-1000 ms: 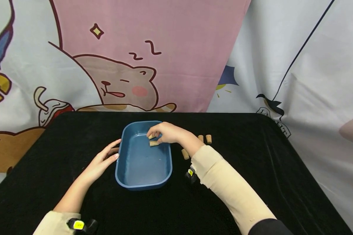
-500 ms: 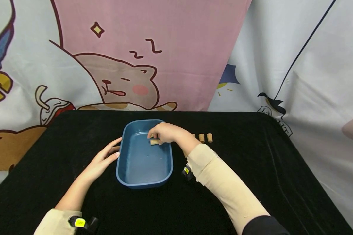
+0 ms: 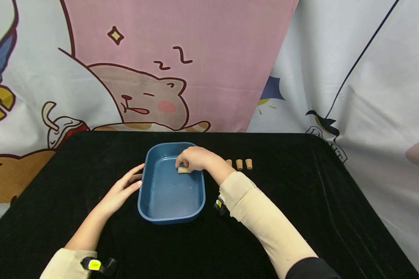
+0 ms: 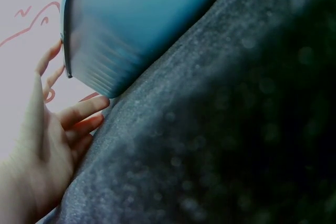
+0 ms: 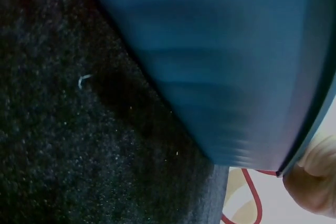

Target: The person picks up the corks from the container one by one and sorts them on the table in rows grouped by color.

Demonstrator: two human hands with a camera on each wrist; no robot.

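A blue rectangular plastic bin (image 3: 171, 220) stands on the black cloth. My left hand (image 3: 120, 193) rests its fairly straight fingers against the bin's left side; in the left wrist view, the left hand (image 4: 52, 140) has fingertips at the rim and lower wall. My right hand (image 3: 197, 158) reaches over the far right rim, fingers curled down at a cork (image 3: 183, 170) inside the bin. The fingers cover whatever else lies beneath them. In the right wrist view, only part of the right hand (image 5: 310, 182) shows beyond the bin's rim.
Several corks stand on the cloth right of the bin, among them one cork (image 3: 249, 164) at the right and another cork (image 3: 239, 164) beside it. The forearm partly covers this group. A printed curtain (image 3: 223, 77) hangs behind the black-covered table (image 3: 300, 186).
My right hand has stayed inside the bin, its fingers curling closer over the corks; one of the two corks visible there earlier is now hidden. My left hand has stayed in place.
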